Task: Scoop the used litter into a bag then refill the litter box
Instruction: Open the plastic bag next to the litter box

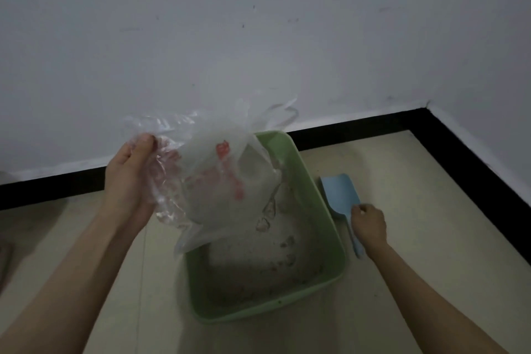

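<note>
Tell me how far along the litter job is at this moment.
Early. Done: nothing yet; the green litter box holds soiled litter. In hand: the left hand holds a plastic bag above the box, and the right hand is on the blue scoop lying on the floor. Left: scooping, then refilling.

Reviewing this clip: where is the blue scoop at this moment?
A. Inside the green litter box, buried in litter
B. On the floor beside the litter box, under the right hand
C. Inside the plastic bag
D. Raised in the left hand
B: the blue scoop lies on the floor beside the green litter box, with the right hand on its handle, while the left hand holds the plastic bag.
</note>
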Demonstrator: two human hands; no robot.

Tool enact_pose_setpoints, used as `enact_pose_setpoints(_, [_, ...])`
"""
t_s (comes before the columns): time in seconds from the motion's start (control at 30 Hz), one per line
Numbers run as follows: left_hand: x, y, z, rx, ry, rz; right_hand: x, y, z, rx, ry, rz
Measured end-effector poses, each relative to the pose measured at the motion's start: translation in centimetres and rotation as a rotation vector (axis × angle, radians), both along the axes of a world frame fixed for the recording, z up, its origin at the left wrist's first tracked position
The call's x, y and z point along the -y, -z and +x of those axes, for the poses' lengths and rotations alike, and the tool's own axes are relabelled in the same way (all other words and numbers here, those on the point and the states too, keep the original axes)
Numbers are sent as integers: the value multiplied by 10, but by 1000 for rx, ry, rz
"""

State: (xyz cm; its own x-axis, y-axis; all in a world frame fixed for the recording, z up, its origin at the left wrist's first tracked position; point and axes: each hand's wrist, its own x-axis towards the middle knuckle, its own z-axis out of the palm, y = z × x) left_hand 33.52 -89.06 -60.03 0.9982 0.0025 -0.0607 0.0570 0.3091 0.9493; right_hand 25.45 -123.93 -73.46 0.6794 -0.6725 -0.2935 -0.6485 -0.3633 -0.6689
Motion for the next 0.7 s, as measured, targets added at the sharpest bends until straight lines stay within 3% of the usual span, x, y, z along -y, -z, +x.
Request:
enact_pose_setpoints(0.1, [-6, 0, 0, -22, 9, -54, -40, -42, 16, 208, -65, -106])
enact_pose_setpoints(0.23, [-8, -5, -9, -6, -57, -74, -110, -78, 54, 309, -460, 180])
enact_pose_setpoints(0.4, [-38, -12, -17, 5, -86, -50, -170, -94, 99, 393, -446, 273])
enact_pose_setpoints(0.6, [-101, -10, -15, 175, -547, 537, -220, -127, 121, 531, -505, 78])
enact_pose_setpoints(0.7, [-113, -30, -16, 366, -541, 828, -246, -141, 117, 656, -602, -9])
